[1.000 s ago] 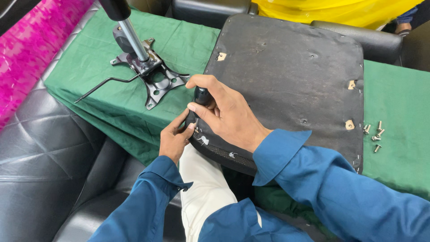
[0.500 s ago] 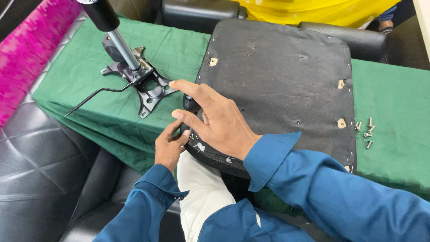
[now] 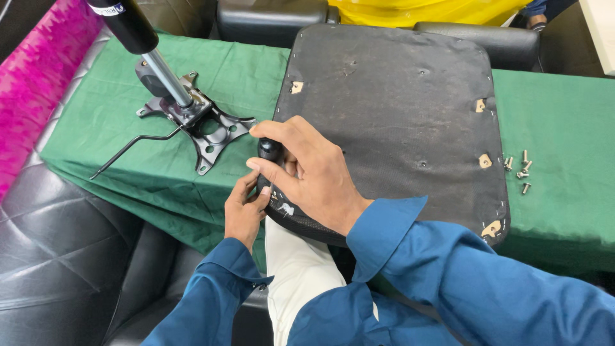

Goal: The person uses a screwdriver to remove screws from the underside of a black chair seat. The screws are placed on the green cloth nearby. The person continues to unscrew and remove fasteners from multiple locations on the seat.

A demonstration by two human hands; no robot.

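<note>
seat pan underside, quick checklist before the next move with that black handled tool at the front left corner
1. Tool grip: right hand wraps the black tool handle. Ok.
2. Tool tip on its target: hidden behind the fingers. Cannot tell.
3. Support at the corner: left hand pinches the seat pan edge just below the tool. Ok.
4. Seat steady: it lies underside up on the green cloth, its near edge overhanging toward the lap. Cannot tell.
5. Loose screws: grouped on the cloth right of the seat, away from both hands. Ok.
6. Chair mechanism with gas cylinder: left of the seat, apart from the hands. Ok.
</note>
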